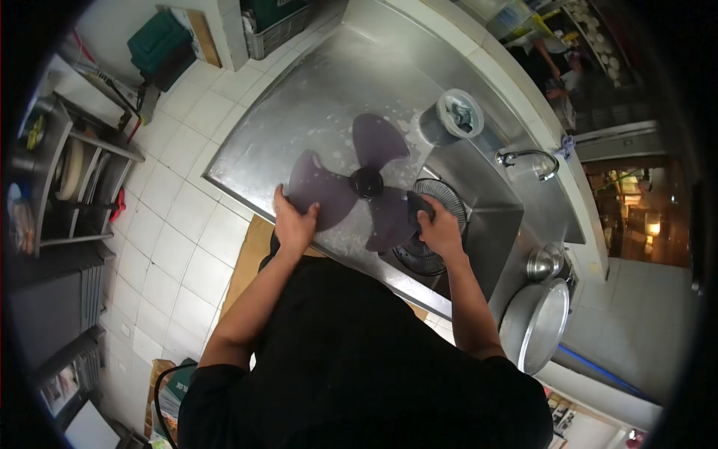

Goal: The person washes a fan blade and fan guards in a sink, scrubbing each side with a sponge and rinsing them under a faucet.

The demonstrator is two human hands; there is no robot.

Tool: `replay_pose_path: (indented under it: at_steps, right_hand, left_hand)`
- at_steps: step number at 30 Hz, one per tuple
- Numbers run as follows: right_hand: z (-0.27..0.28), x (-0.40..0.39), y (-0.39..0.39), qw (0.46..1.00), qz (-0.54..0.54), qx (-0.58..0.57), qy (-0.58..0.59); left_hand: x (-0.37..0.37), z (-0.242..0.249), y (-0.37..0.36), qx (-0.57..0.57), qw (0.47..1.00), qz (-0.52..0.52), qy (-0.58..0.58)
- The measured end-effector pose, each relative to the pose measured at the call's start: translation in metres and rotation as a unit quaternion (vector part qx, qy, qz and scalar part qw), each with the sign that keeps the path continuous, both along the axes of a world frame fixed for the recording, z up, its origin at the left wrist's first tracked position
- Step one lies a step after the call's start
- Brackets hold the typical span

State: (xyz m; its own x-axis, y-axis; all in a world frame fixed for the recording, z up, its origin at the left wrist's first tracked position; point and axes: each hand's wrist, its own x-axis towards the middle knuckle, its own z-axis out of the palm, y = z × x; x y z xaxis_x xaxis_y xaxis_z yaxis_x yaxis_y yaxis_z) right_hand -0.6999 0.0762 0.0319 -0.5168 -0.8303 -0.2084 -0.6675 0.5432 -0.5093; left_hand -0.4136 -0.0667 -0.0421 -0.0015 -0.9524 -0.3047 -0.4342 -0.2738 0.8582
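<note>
A dark purple fan blade with three wings and a black hub lies over the wet steel counter. My left hand grips the edge of its left wing, thumb on top. In my right hand is a dark scouring pad, pressed against the lower right wing. Behind that hand, a round black fan grille rests in the sink, partly hidden by the blade and the hand.
A clear plastic tub with a cloth-like item stands beside the sink. The faucet is at the right. A large metal pot and a steel bowl sit at the lower right. Shelves stand at the left.
</note>
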Motion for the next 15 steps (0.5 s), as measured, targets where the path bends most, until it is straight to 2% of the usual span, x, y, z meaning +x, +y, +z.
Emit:
replay_pose_path:
  at_steps: [1, 2, 3, 4, 5, 6, 7, 9, 10, 11, 13, 14, 15]
  right_hand:
    - [0.004, 0.005, 0.001, 1.000, -0.009, -0.002, -0.003]
    - [0.006, 0.013, 0.001, 0.985, -0.120, -0.030, -0.119]
    - [0.008, 0.022, 0.002, 0.944, -0.230, -0.060, -0.230]
    - [-0.003, 0.029, 0.004, 0.923, -0.261, -0.075, -0.273]
    - [-0.040, 0.030, 0.011, 0.919, -0.271, -0.081, -0.273]
    - [-0.096, 0.026, 0.020, 0.932, -0.238, -0.137, -0.238]
    - [-0.126, 0.027, 0.023, 0.939, -0.202, -0.192, -0.200]
    - [-0.130, 0.044, 0.019, 0.937, -0.224, -0.200, -0.177]
    - [-0.130, 0.052, 0.015, 0.936, -0.239, -0.204, -0.155]
    - [-0.128, 0.056, 0.010, 0.934, -0.246, -0.209, -0.155]
    - [-0.117, 0.062, -0.004, 0.961, -0.178, -0.210, 0.034]
    - [-0.111, 0.064, -0.010, 0.957, -0.168, -0.235, 0.021]
    - [-0.113, 0.066, -0.017, 0.955, -0.177, -0.236, 0.021]
  left_hand:
    - [0.003, 0.015, 0.003, -0.155, 0.983, -0.044, -0.088]
    - [0.003, 0.027, 0.004, -0.307, 0.932, -0.089, -0.170]
    - [-0.003, 0.035, 0.000, -0.311, 0.930, -0.102, -0.168]
    - [-0.013, 0.041, -0.007, -0.352, 0.896, -0.206, -0.177]
    - [-0.024, 0.046, -0.013, -0.389, 0.849, -0.306, -0.183]
    - [-0.040, 0.051, -0.018, -0.397, 0.817, -0.351, -0.230]
    - [-0.054, 0.049, -0.026, -0.403, 0.812, -0.357, -0.227]
    - [-0.082, 0.026, -0.038, -0.275, 0.761, -0.490, -0.324]
    - [-0.088, 0.018, -0.042, -0.239, 0.785, -0.503, -0.273]
    - [-0.092, 0.009, -0.043, -0.243, 0.779, -0.508, -0.273]
    - [-0.097, 0.007, -0.043, -0.179, 0.799, -0.523, -0.238]
    - [-0.099, 0.005, -0.042, -0.182, 0.793, -0.530, -0.239]
    - [-0.100, 0.003, -0.041, -0.184, 0.812, -0.508, -0.222]
